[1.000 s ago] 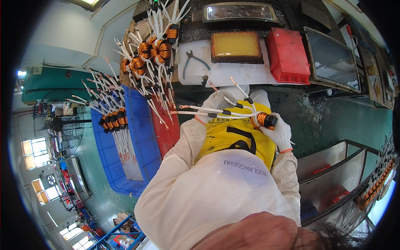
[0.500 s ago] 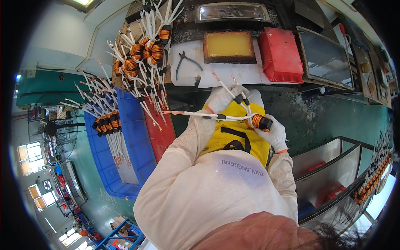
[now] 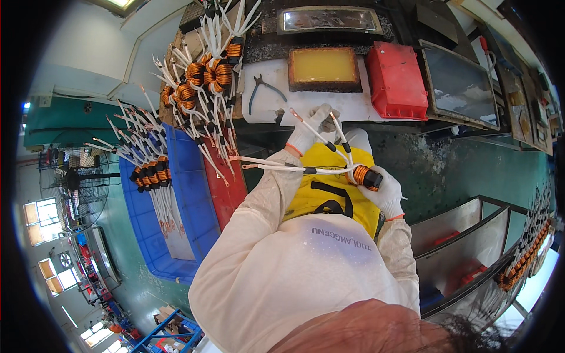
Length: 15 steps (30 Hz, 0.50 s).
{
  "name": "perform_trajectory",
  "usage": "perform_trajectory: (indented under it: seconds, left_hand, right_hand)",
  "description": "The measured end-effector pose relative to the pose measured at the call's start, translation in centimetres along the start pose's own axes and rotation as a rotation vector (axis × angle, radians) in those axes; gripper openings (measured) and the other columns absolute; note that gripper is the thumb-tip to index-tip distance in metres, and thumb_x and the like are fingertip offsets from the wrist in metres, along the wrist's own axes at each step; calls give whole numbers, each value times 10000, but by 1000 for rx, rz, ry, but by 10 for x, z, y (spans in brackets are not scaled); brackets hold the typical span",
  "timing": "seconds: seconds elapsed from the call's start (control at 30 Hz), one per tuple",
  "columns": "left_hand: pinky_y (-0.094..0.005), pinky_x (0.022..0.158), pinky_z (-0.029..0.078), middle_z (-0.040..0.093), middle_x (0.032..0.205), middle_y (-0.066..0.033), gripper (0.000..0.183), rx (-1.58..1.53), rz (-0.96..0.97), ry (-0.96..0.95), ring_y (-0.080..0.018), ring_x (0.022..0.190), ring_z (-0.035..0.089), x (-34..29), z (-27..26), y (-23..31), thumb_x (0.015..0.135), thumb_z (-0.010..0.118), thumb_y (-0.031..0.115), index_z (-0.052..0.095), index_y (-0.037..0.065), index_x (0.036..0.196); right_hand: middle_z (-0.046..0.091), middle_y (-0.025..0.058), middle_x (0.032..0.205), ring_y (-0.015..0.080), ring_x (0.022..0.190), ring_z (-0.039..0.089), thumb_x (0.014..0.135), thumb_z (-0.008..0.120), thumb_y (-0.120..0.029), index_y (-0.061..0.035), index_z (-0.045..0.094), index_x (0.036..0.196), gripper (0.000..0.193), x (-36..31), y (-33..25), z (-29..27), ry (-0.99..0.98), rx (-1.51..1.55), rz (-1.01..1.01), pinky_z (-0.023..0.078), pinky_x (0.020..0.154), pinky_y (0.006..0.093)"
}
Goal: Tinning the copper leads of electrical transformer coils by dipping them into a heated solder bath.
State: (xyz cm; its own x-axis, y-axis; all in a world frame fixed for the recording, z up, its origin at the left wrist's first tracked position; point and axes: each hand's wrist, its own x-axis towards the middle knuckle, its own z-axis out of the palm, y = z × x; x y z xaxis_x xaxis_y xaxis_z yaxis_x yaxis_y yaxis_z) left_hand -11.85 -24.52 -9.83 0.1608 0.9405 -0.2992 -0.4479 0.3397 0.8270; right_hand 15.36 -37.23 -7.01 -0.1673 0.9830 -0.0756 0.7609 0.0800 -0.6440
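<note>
The copper-wound coil [image 3: 362, 175] was held over a yellow cloth [image 3: 300, 200] at the person's lap, on the near side of the worktop [image 3: 265, 50]. Left of the person stood a blue bin [image 3: 203, 203], whose coils [image 3: 154, 173] sat side by side in a row, probably to stop their leads tangling. On the worktop's right was a red case [image 3: 398, 80], with a shallow dish [image 3: 323, 87] of yellow material just left of it, both apparently kept within easy reach. The right hand [image 3: 387, 191] was closed around the coil, its grip seemingly steadying the heavy body. The left hand [image 3: 309, 132] lay farther off, against two of the white leads [image 3: 329, 172]; I could not tell whether its fingers gripped them, though the placing suited keeping that pair apart from the two running left across the sleeve. Pliers [image 3: 262, 91] rested left of the dish, handles spread, away from both hands. Smallest, the copper lugs [image 3: 293, 112] pointed outward, which likely kept each end accessible.
</note>
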Motion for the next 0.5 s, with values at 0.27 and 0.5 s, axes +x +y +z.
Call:
perform_trajectory:
  seconds: [0.27, 0.5]
  left_hand:
    - [-250, 709, 519, 674, 862, -46, 450, -17, -4, -12, -108, 736, 599, -5, 14, 6, 1034, 558, 426, 696, -3, 1038]
    - [-285, 772, 534, 686, 925, -69, 536, 104, 36, -41, -121, 812, 621, -24, -21, 3, 1056, 472, 499, 673, 3, 1072]
  right_hand:
    - [734, 124, 974, 305, 880, 727, 682, 876, -341, -117, 646, 1163, 578, 4, 1, -3, -31, 28, 95, 587, 800, 371]
    - [745, 128, 1008, 305, 911, 736, 698, 858, -398, -121, 632, 1207, 622, 15, 8, -6, -99, 52, 255, 586, 819, 365]
